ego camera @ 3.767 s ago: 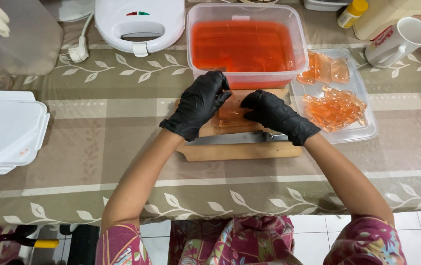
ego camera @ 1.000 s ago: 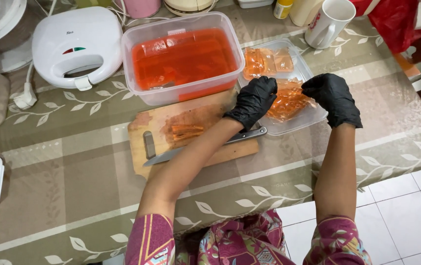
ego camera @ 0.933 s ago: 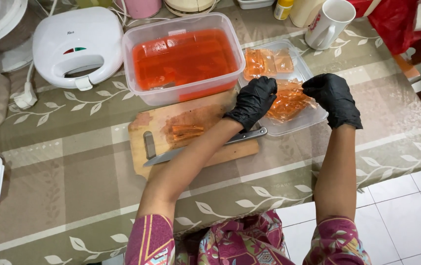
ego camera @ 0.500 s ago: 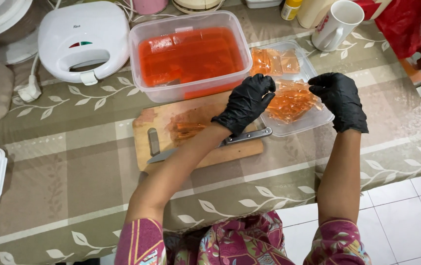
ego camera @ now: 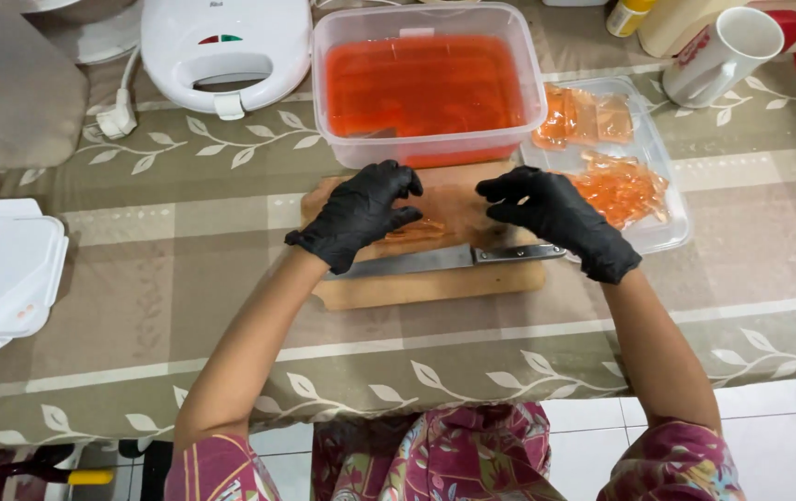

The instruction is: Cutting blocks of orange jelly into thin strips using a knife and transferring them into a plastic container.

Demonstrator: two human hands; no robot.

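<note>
I look down at my 2 hands in black gloves, poised over a wooden cutting board (ego camera: pixel 417 288) on the bench (ego camera: pixel 185 278), which wears an olive cloth with a leaf pattern. My left hand (ego camera: pixel 361 213) curls loosely, fingers apart, its fingertips touching orange jelly pieces (ego camera: pixel 417 229) lying on the board. My right hand (ego camera: pixel 556 218) is just above the board, fingers bent and spread, gripping nothing. A knife (ego camera: pixel 454 260) lies flat along the board's near edge. Behind the board stands a clear tub of orange jelly (ego camera: pixel 426 83). To the right, a shallow clear tray (ego camera: pixel 662 237) holds wrapped orange pieces. A white sandwich maker (ego camera: pixel 222 46) sits far left.
</note>
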